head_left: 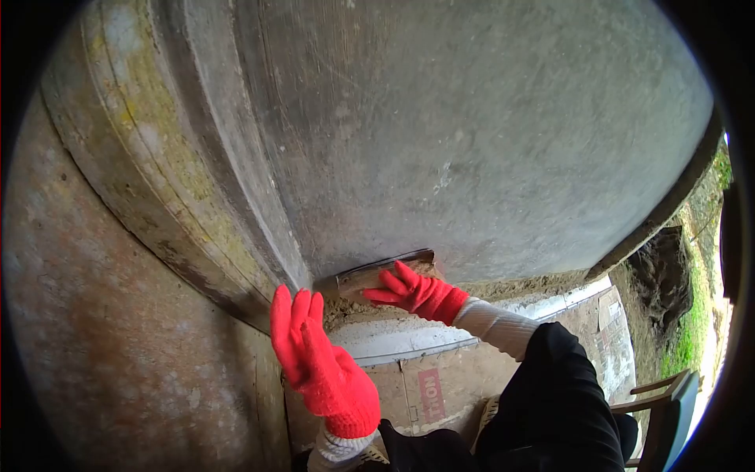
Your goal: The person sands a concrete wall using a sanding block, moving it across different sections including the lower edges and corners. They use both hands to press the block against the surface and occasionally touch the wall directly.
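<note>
My right hand (pixel 413 293), in a red knit glove, grips a brown plastering float (pixel 366 277) with a dark long edge. The float lies against the foot of the grey plastered wall (pixel 472 141), close to the inner corner. My left hand (pixel 322 362), also in a red glove, is raised beside the corner with its fingers stretched out and nothing in it. A strip of rough, crumbly mortar (pixel 346 313) runs along the base of the wall, partly hidden by my hands.
On the left stands a yellow-stained moulded column (pixel 149 141) next to a reddish, worn surface (pixel 118 330). Flattened cardboard (pixel 464 381) and a pale strip (pixel 409 337) cover the ground below the wall. A chair (pixel 668 413) stands at lower right, near grass (pixel 683 346).
</note>
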### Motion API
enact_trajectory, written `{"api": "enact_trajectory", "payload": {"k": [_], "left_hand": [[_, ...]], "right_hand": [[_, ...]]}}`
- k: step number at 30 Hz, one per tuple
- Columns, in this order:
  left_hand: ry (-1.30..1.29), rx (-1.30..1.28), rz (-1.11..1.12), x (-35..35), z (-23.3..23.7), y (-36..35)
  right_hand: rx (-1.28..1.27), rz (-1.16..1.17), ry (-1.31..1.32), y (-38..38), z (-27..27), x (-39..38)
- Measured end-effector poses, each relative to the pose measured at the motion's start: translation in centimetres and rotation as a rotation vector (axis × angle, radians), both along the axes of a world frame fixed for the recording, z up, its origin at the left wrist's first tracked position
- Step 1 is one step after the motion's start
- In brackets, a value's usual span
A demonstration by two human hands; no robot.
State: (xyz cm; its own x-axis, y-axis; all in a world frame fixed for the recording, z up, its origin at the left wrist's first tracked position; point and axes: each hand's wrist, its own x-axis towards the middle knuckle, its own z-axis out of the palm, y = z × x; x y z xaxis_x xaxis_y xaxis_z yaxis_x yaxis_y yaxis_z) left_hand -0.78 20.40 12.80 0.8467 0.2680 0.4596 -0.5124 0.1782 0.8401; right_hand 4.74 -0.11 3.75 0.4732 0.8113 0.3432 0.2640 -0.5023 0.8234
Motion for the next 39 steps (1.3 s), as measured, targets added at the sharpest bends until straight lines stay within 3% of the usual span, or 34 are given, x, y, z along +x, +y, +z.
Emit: {"api": "enact_trajectory", "payload": {"k": [1, 2, 4, 5, 6, 9, 10, 11, 12, 13, 14, 15, 17, 19, 21, 24, 25, 26, 27, 28, 29, 31, 32, 33, 35, 37, 38, 39], "left_hand": [[-0.009, -0.008, 0.004, 0.0, 0.1, 0.0], [-0.011, -0.018, 0.013, -0.1, 0.5, -0.2], [0.201, -0.248, -0.076, -0.8, 2.1, 0.1], [0.206, -0.239, -0.075, -0.7, 1.9, 0.4], [0.179, -0.218, -0.055, -0.5, 1.5, 0.5], [0.177, -0.242, -0.047, -0.4, 2.2, 0.3], [0.196, -0.276, -0.055, -0.4, 2.5, 0.3], [0.191, -0.281, -0.049, -0.5, 2.6, 0.5], [0.183, -0.244, -0.037, -0.7, 2.6, 0.7], [0.169, -0.209, -0.027, -0.7, 2.6, 0.8], [0.154, -0.209, -0.029, -0.9, 2.5, 1.0], [0.144, -0.225, -0.033, -1.1, 2.4, 1.1], [0.154, -0.255, -0.026, -1.2, 2.6, 0.9], [0.207, -0.316, -0.043, -1.1, 3.1, 0.8], [0.223, -0.345, -0.046, -1.3, 3.9, 0.3], [0.208, -0.337, -0.038, -1.6, 3.6, -0.1], [0.169, -0.299, -0.026, -1.6, 3.4, -0.1], [0.163, -0.308, -0.024, -1.8, 3.3, -0.1], [0.12, -0.305, -0.015, -1.8, 3.2, 0.1], [0.073, -0.297, -0.006, -1.7, 3.1, 0.5], [0.06, -0.298, -0.001, -1.7, 3.1, 0.8], [-0.01, -0.079, 0.028, -2.1, 2.9, 1.2], [0.009, -0.075, 0.037, -2.3, 3.2, 1.1], [0.091, -0.192, 0.026, -2.3, 3.6, 1.0], [0.173, -0.308, 0.024, -2.0, 4.2, 0.8], [0.2, -0.346, -0.013, -1.9, 4.3, 0.5], [0.198, -0.343, -0.012, -1.9, 4.3, 0.4], [0.197, -0.316, -0.009, -2.0, 4.3, 0.4]], "right_hand": [[-0.143, 0.049, 0.03, 0.0, 0.3, 0.1], [0.144, 0.087, 0.1, 0.2, 0.5, 0.1], [0.342, 0.05, 0.047, 1.6, 7.8, 0.9], [0.614, 0.082, -0.105, 3.3, 11.7, 1.1], [0.53, -0.041, -0.167, 3.4, 15.1, 1.2], [0.62, -0.144, -0.142, 3.6, 14.6, 1.2], [0.736, 0.016, -0.114, 3.4, 10.9, 1.8], [0.614, 0.031, 0.059, 2.8, 7.7, 0.9], [-0.04, -0.05, 0.036, 0.9, 3.7, 0.9], [-0.041, 0.01, 0.131, -0.6, -0.6, 0.7], [-0.132, 0.028, 0.142, -1.2, 0.2, 0.4], [-0.224, 0.044, 0.152, -1.3, 1.5, 0.3], [0.163, -0.055, 0.156, 0.6, 8.7, 0.0], [0.319, 0.025, -0.145, 2.3, 18.1, -0.1], [0.277, -0.029, -0.258, 2.8, 23.6, 0.7], [0.197, 0.116, -0.295, 2.6, 21.2, 1.6], [0.322, 0.086, -0.017, 2.5, 18.6, 1.1], [0.403, 0.048, 0.083, 2.6, 15.5, 0.9], [0.056, 0.112, 0.038, 1.3, 12.3, 1.4], [-0.102, 0.063, 0.101, 0.1, 9.1, 1.6], [-0.104, 0.069, 0.088, 0.5, 10.1, 1.7], [0.224, 0.008, 0.14, 2.0, 14.5, 1.0], [0.406, -0.019, 0.165, 2.8, 18.0, 1.0], [0.417, -0.016, 0.182, 3.3, 20.4, 1.1], [0.205, 0.059, -0.417, 3.5, 23.3, 1.5], [0.528, 0.012, -0.272, 3.5, 17.4, 1.7], [0.39, 0.026, -0.097, 3.4, 15.1, 0.3], [0.521, -0.087, 0.104, 2.6, 9.1, -0.1]]}}
